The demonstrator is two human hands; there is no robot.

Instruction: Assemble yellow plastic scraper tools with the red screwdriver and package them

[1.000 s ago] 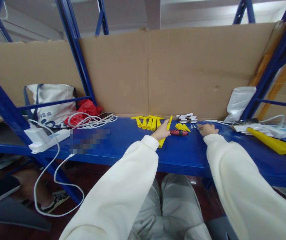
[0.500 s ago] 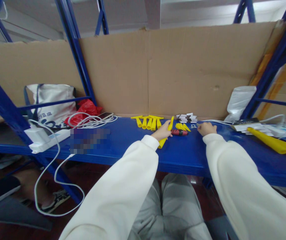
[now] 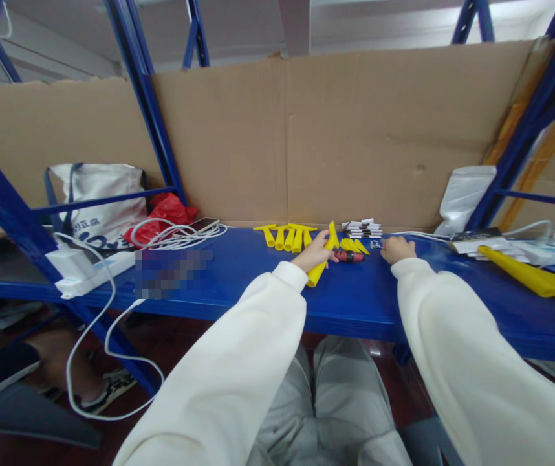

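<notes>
My left hand (image 3: 310,256) is closed round a yellow T-shaped plastic tool. Its hollow handle (image 3: 315,276) points down toward me, and its flat head shows above my fingers. My right hand (image 3: 400,250) rests on the bench with curled fingers, beside some small silver pieces (image 3: 375,244) that look like screws. Whatever its fingertips hold is hidden. Between the hands lies a red and black tool (image 3: 350,257), perhaps a screwdriver. Just behind it are several thin yellow pieces (image 3: 354,246). Several like yellow T-shaped tools (image 3: 288,239) stand in a row left of my left hand.
A stack of small white and black pieces (image 3: 362,228) lies at the back of the blue bench (image 3: 258,285). White cables (image 3: 180,236), a cloth bag (image 3: 97,200) and a power strip (image 3: 96,272) are left. At right lies long yellow sheeting (image 3: 534,275). Cardboard (image 3: 355,142) stands behind.
The yellow tool in my left hand has turned a little, so its head faces more toward me. My right hand has shifted slightly left, and its fingers remain curled.
</notes>
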